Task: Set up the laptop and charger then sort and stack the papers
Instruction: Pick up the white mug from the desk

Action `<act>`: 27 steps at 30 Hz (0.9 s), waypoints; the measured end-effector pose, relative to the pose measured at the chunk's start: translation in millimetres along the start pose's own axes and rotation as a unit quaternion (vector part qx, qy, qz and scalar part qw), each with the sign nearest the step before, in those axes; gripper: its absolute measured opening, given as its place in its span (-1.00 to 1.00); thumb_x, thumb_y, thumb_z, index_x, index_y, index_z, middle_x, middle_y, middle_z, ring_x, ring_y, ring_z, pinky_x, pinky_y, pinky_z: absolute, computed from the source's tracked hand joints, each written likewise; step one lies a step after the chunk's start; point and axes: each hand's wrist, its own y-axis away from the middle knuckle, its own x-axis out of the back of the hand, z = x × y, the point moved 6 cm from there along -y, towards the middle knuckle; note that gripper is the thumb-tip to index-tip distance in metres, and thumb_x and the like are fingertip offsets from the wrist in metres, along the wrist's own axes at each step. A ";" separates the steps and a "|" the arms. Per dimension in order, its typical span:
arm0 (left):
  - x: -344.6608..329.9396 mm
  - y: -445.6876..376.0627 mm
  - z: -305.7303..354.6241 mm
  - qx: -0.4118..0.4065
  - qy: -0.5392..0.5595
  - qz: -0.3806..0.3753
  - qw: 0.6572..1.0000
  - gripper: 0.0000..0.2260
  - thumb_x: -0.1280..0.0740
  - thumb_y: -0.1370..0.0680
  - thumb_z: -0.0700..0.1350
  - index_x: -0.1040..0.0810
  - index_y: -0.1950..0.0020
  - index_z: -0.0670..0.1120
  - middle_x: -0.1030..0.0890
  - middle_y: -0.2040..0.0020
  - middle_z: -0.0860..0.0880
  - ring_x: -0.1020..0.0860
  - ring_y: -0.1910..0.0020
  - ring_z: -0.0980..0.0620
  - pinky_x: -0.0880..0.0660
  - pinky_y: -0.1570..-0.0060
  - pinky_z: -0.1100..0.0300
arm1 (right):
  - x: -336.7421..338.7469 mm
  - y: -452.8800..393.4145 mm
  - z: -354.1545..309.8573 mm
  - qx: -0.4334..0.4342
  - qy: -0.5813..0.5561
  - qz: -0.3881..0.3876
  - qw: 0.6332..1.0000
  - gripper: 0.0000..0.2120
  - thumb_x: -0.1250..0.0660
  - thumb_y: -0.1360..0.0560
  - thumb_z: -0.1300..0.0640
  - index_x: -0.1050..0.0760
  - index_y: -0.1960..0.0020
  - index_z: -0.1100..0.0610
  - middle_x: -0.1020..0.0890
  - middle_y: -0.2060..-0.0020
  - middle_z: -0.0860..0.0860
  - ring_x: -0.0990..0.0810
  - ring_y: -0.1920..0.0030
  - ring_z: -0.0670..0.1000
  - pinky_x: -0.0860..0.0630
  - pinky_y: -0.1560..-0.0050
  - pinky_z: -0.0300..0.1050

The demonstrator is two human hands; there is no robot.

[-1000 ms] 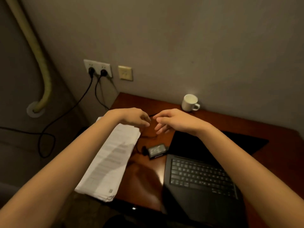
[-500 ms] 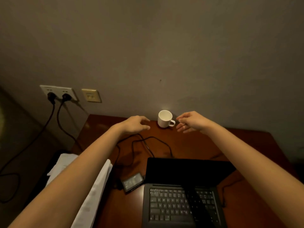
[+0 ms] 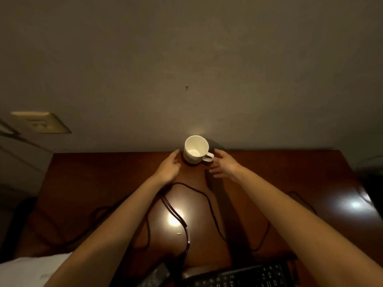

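My left hand [image 3: 168,169] and right hand [image 3: 222,166] flank the mug [image 3: 195,149] at the surface's [image 3: 290,172] far edge, fingers loose, holding nothing. I'd move it clear, avoiding the cable [image 3: 199,192]. Laptop [image 3: 238,275] and, probably, papers [image 3: 31,268] sit at the near edge.

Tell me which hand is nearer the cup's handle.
The right hand: the white cup turns its handle toward it, while the left hand faces the plain side.
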 end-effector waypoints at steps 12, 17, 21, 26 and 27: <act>-35.1 -25.4 10.5 -0.007 0.138 0.023 0.990 -0.32 -0.13 -0.40 -0.42 -0.36 -0.44 0.11 -0.58 -0.15 -0.01 -0.56 -0.03 -0.09 -0.46 0.14 0.02 | 11.4 -28.6 15.1 -0.032 0.018 -0.030 0.999 -0.72 -0.02 -0.65 0.23 -0.33 0.21 0.18 -0.48 0.38 0.17 -0.47 0.41 0.06 -0.49 0.33 -0.11; -60.1 -4.1 50.2 -0.024 0.070 0.014 0.997 -0.35 -0.18 -0.39 -0.36 -0.41 -0.42 0.12 -0.58 -0.23 -0.16 -0.56 -0.12 -0.20 -0.46 0.19 0.11 | 60.8 -4.9 22.6 -0.020 0.047 -0.075 0.996 -0.69 0.04 -0.60 0.33 -0.32 0.26 0.18 -0.48 0.34 0.20 -0.46 0.37 0.07 -0.47 0.32 -0.14; -107.6 20.0 105.8 -0.063 0.066 -0.023 0.996 -0.38 -0.17 -0.45 -0.47 -0.36 -0.43 0.00 -0.54 -0.21 -0.01 -0.49 -0.11 0.05 -0.44 0.24 0.38 | 117.7 11.5 37.1 0.010 0.027 -0.076 0.997 -0.70 0.03 -0.60 0.33 -0.31 0.27 0.18 -0.47 0.33 0.18 -0.46 0.36 0.05 -0.47 0.30 -0.15; -174.8 28.0 163.0 -0.087 -0.028 -0.045 0.995 -0.39 -0.18 -0.47 -0.46 -0.29 -0.48 -0.07 -0.46 -0.32 0.00 -0.41 -0.35 -0.03 -0.39 -0.24 0.17 | 207.6 25.7 63.6 0.045 0.008 -0.058 0.997 -0.70 0.01 -0.61 0.29 -0.33 0.25 0.17 -0.48 0.33 0.17 -0.46 0.37 0.02 -0.48 0.33 -0.18; -190.9 29.2 172.5 -0.089 -0.047 -0.055 0.993 -0.39 -0.18 -0.48 -0.45 -0.27 -0.49 -0.08 -0.41 -0.37 0.00 -0.35 -0.40 -0.02 -0.32 -0.30 0.19 | 226.4 28.7 69.7 0.050 0.007 -0.056 0.997 -0.70 0.01 -0.62 0.28 -0.33 0.25 0.17 -0.49 0.33 0.16 -0.46 0.37 0.02 -0.48 0.33 -0.18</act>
